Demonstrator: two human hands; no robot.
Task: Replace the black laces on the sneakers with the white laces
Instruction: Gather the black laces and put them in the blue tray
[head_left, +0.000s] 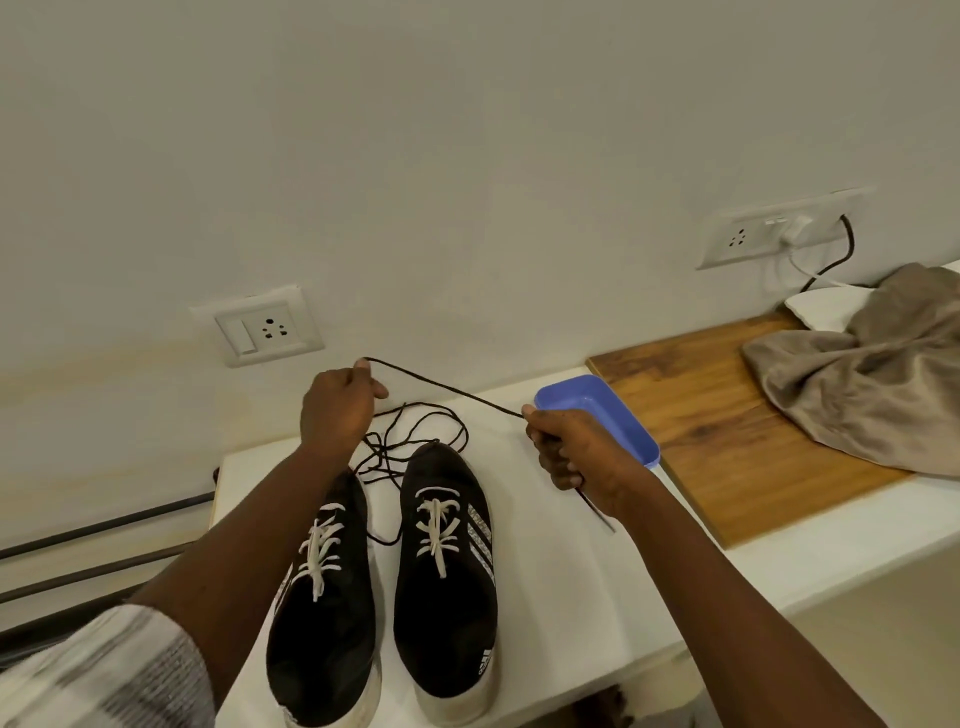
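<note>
Two black sneakers stand side by side on a white table (561, 566), toes pointing away from me. The left sneaker (324, 613) and the right sneaker (447, 582) both carry white laces (439, 522). A black lace (447, 387) is stretched taut between my hands above the toes. My left hand (337, 408) pinches one part of it near the wall. My right hand (576, 449) grips the other part, and the lace's end pokes out below my fist. More black lace (410, 441) lies in loose loops on the table by the toes.
A blue plastic tray (618, 413) sits just behind my right hand. To the right lie a wooden board (717, 415) and a crumpled brown cloth (872, 379). Wall sockets (257, 327) and a plugged-in cable (841, 249) are on the wall. Dark bars (93, 530) run left of the table.
</note>
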